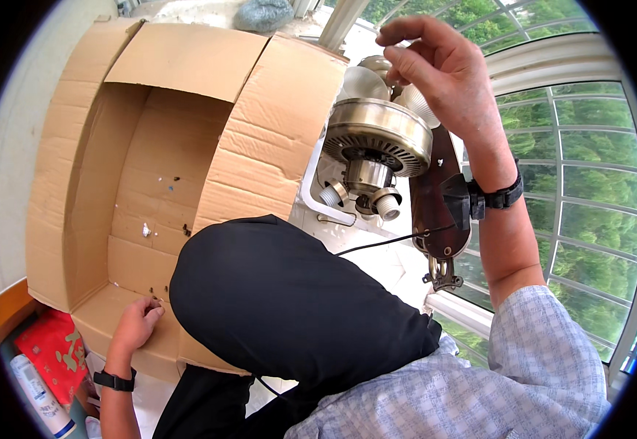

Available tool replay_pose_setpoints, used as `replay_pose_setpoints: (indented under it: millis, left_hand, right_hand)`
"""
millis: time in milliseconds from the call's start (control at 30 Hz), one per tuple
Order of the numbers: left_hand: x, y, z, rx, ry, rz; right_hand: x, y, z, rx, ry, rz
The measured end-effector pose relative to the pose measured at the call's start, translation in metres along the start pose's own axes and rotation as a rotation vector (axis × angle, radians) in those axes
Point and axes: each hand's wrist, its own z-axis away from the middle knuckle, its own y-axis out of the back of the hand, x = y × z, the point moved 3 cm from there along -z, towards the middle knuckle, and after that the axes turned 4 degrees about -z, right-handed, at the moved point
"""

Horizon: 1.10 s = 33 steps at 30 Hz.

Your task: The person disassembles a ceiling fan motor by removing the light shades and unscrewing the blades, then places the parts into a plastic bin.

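An opened cardboard box (161, 157) stands at my left, its flaps folded outward, with several small dark screws (186, 230) and white scraps inside. My left hand (140, 323) is at the box's near end, fingers curled together close to a few dark bits; whether they pinch anything is hidden. Raised at the upper right, my right hand (439, 69) has loosely bent fingers, thumb and forefinger apart, and nothing visible between them. Beneath it sits a brass ceiling fan motor (381, 128) with lamp sockets (386, 205) and frosted glass shades (366, 84).
A dark brown fan blade (432, 208) with a metal bracket (443, 274) lies beside the motor. Barred windows (582, 161) run along the right. My bent knee (260, 285) reaches over the box's edge. At the lower left are a red bag (51, 351) and a white cylinder (40, 395).
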Motion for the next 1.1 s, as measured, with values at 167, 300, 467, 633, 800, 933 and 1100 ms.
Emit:
replay_pose_setpoints:
  millis: [167,300,467,633,800,933,1100]
  left_hand:
    - [-0.007,0.001,0.001,0.004,0.045,-0.003]
    - [0.000,0.001,-0.002,-0.001,0.070,-0.029]
    - [-0.017,0.002,0.001,0.004,0.124,-0.041]
    - [-0.011,0.005,0.003,0.023,0.143,0.013]
    - [-0.015,0.008,0.007,0.054,0.125,0.011]
    - [-0.010,0.009,0.012,0.075,0.139,0.020]
    - [0.002,0.005,0.005,0.060,0.099,-0.001]
  right_hand:
    - [-0.020,-0.005,0.002,0.026,-0.166,-0.124]
    - [-0.008,-0.003,0.003,-0.020,-0.178,-0.042]
    - [0.001,0.002,-0.002,-0.014,-0.225,0.021]
    - [-0.004,-0.019,-0.015,-0.076,-0.181,0.017]
    - [-0.041,-0.050,-0.037,-0.246,-0.129,0.130]
    - [-0.053,-0.049,-0.059,-0.194,0.147,0.108]
    - [-0.071,-0.008,-0.084,-0.094,0.395,0.082]
